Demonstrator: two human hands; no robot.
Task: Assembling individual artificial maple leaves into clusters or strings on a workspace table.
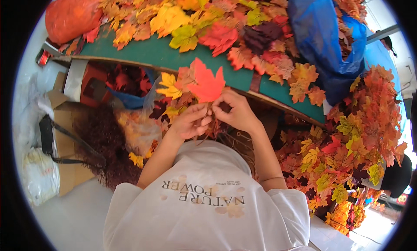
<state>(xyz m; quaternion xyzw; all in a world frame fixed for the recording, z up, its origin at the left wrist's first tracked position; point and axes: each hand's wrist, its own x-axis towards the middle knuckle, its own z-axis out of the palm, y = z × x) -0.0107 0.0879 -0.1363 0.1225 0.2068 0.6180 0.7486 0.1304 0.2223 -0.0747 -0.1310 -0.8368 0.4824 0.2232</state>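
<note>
Close to my body, both hands meet below a red artificial maple leaf (207,84). My left hand (190,121) is closed, its fingers curled around the thin stem beneath the leaf. From the other side my right hand (234,111) pinches at the same stem, thumb and forefinger together. The stem itself is mostly hidden by my fingers. Beside the red leaf, a yellow maple leaf (170,86) and an orange-pink leaf (186,77) show just past my left hand. Whether these belong to the same spray I cannot tell.
A green-topped table (143,49) ahead bears heaped artificial leaves (173,21). A blue plastic bag (310,38) stands at its right, an orange bag (74,14) at far left. Dense leaf sprays (343,142) fill the right side. A cardboard box (67,164) and dark reddish foliage (104,142) sit left.
</note>
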